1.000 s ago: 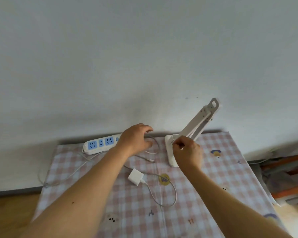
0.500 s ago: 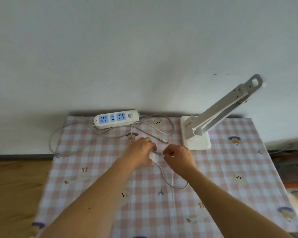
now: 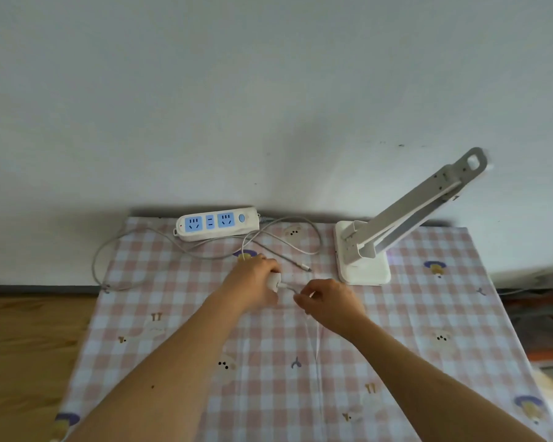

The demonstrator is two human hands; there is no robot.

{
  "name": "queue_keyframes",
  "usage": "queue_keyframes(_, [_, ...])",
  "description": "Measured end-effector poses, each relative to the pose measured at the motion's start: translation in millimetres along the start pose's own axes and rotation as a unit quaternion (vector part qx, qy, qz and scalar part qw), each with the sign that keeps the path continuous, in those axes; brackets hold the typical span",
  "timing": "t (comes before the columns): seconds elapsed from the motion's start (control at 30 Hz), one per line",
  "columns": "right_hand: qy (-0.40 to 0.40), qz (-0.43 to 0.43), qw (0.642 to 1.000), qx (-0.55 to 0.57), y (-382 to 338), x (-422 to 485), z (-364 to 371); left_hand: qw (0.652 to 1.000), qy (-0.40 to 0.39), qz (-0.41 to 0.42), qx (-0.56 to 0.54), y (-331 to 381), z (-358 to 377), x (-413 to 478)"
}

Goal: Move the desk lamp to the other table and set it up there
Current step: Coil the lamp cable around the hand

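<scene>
Checked cloth (image 3: 428, 314) against a white wall (image 3: 268, 90), and both hands have come down to the middle of it. Now the left hand (image 3: 253, 282) grips the white adapter (image 3: 274, 281), which a second ago lay loose. The right hand (image 3: 331, 303), back then at the lamp (image 3: 364, 269), pinches the cable (image 3: 288, 286) just beside the adapter, with a short stretch showing between them. Lamp's untouched at the back right, arm leaning right; strip (image 3: 216, 224) sits back left by the wall.
</scene>
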State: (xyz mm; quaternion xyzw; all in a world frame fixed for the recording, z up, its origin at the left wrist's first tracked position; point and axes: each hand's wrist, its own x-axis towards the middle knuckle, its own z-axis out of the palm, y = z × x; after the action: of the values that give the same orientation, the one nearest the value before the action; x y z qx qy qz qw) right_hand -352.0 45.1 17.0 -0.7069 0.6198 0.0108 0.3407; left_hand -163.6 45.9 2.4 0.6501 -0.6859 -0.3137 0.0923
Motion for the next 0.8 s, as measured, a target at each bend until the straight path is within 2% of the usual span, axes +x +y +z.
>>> queue_keyframes(0.1, [0.019,-0.011,1.0,0.007,-6,0,-20,0.992,0.028,-0.061,-0.107,5,-17,3])
queue_keyframes(0.2, [0.101,-0.017,0.993,0.062,-15,4,-45,0.977,0.038,-0.105,-0.18,16,-37,6])
queue_keyframes(0.3, [0.184,-0.022,0.969,0.161,-26,8,-76,0.958,0.023,-0.13,-0.254,32,-58,9])
queue_keyframes(0.37, [0.188,-0.023,0.955,0.227,-36,11,-93,0.943,0.003,-0.14,-0.304,40,-71,7])
queue_keyframes(0.47, [0.162,-0.035,0.929,0.33,-57,12,-110,0.877,-0.043,-0.169,-0.447,50,-84,5])
queue_keyframes(0.5, [0.158,-0.039,0.918,0.361,-63,12,-115,0.87,-0.058,-0.163,-0.461,52,-86,6])
queue_keyframes(0.63, [0.147,-0.061,0.879,0.45,-91,8,-133,0.93,-0.068,-0.081,-0.353,63,-93,11])
queue_keyframes(0.8, [0.113,-0.084,0.834,0.533,-113,6,-151,0.951,-0.04,-0.018,-0.307,72,-97,14])
